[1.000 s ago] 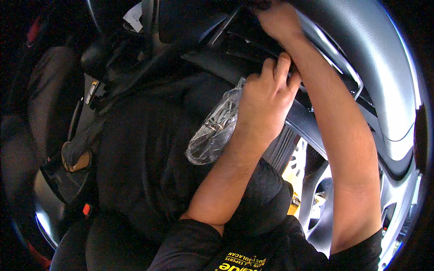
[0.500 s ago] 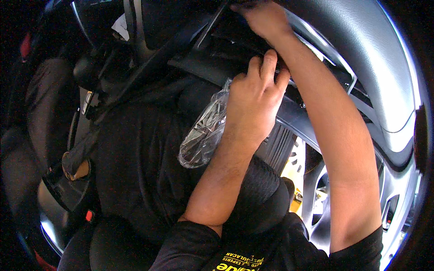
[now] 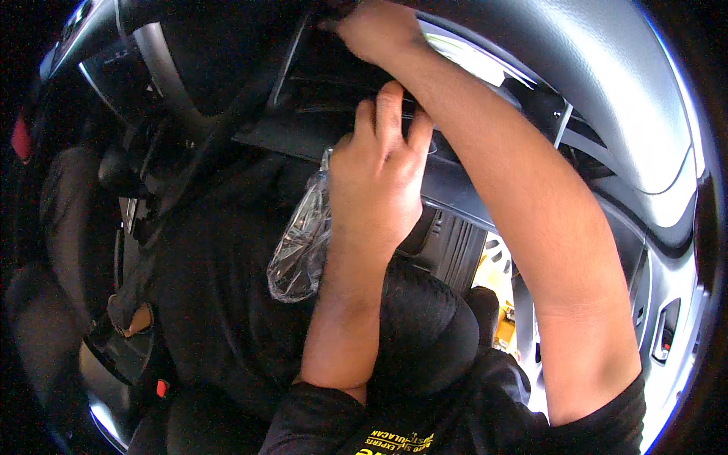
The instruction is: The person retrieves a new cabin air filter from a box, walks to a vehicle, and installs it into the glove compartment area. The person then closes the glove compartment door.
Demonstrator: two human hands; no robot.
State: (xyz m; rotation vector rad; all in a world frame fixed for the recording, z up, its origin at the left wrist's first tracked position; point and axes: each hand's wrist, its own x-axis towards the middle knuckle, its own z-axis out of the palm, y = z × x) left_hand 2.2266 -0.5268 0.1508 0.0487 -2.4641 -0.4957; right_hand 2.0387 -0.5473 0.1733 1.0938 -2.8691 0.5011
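My left hand (image 3: pixel 377 171) is at the middle of the view, back up, with several fingers stretched forward and slightly apart. Its fingertips reach the dark dashboard panel (image 3: pixel 296 135), with its thumb hidden beneath. A crinkled clear plastic bag (image 3: pixel 299 246) lies against the thumb side of that hand, above my lap; whether the hand touches it I cannot tell. At the top edge, my right hand (image 3: pixel 379 32) reaches over to the left into the dark dashboard area. The right fingers are lost in shadow, so anything in them is hidden.
A padded grey door-side trim (image 3: pixel 629 98) curves along the right, with a door handle (image 3: pixel 667 330) lower down. The steering wheel (image 3: pixel 171 68) is at upper left. A ribbed black sill (image 3: pixel 447 246) lies beyond my knee, and a red seat-belt buckle (image 3: pixel 162 388) at lower left.
The view has shifted, and both hands now appear farther left. My right forearm has swung leftward over the dashboard opening. The left fingers keep nearly the same pose, with the plastic bag still beside them.
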